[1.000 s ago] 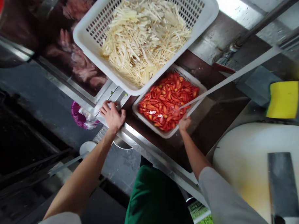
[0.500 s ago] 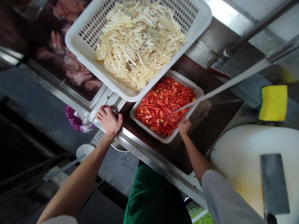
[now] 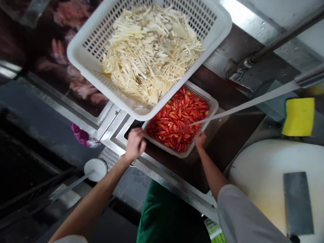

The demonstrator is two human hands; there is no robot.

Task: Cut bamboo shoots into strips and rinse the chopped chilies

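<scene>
A small white perforated basket [image 3: 209, 107] full of chopped red peppers [image 3: 181, 117] sits in the steel sink under a thin stream of water [image 3: 246, 103]. My left hand [image 3: 135, 143] is closed on the basket's near left corner. My right hand [image 3: 200, 139] grips its near right rim. A larger white basket [image 3: 85, 64] of pale shredded strips [image 3: 149, 54] rests tilted across the sink, overlapping the pepper basket's far side.
A round white cutting board [image 3: 262, 171] with a cleaver [image 3: 297, 203] lies at right. A yellow sponge [image 3: 298, 116] sits behind it. Raw meat [image 3: 78, 85] fills the left sink. A purple bag [image 3: 81, 135] and a white round lid [image 3: 96, 169] lie below the counter edge.
My left hand left the steel divider between the sinks and moved right onto the pepper basket's corner. My right hand kept its hold on the rim.
</scene>
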